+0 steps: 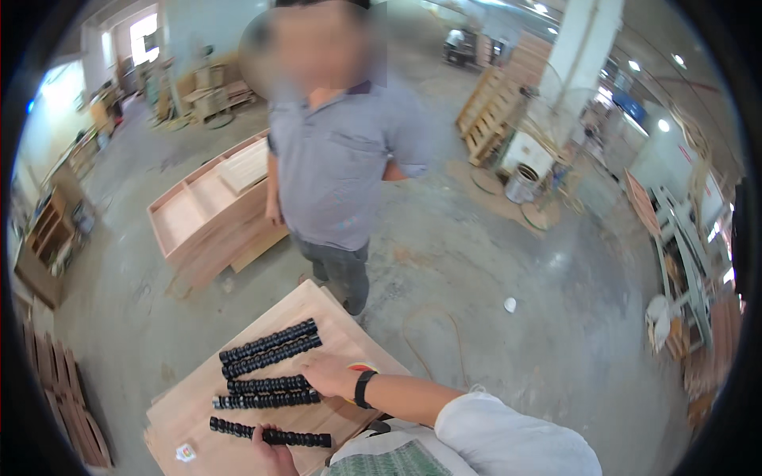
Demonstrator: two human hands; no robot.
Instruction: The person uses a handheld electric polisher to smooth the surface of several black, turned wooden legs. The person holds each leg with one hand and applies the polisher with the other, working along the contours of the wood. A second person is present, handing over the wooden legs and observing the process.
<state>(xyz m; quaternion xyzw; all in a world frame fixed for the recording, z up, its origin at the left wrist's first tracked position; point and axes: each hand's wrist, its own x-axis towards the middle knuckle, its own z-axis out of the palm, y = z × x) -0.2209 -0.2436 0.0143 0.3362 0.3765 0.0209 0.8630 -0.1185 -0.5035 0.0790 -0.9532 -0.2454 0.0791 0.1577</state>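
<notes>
Several black ribbed rods lie on a pale wooden board [349, 337] in front of me: a far pair [270, 349], a middle pair [266, 393] and a single near rod [298, 437]. My right hand [329, 374], a black band on its wrist, reaches in from the right, and its fingers close over the right ends of the middle pair. My left hand [274, 456] comes up from the bottom edge and grips the near rod around its middle.
A person in a grey shirt [341, 159] stands just beyond the board's far corner. An open wooden cabinet box [206, 210] lies on the concrete floor to the left. Pallets [488, 111] and a metal bucket [520, 184] stand further back, and stacked panels [63, 389] at left.
</notes>
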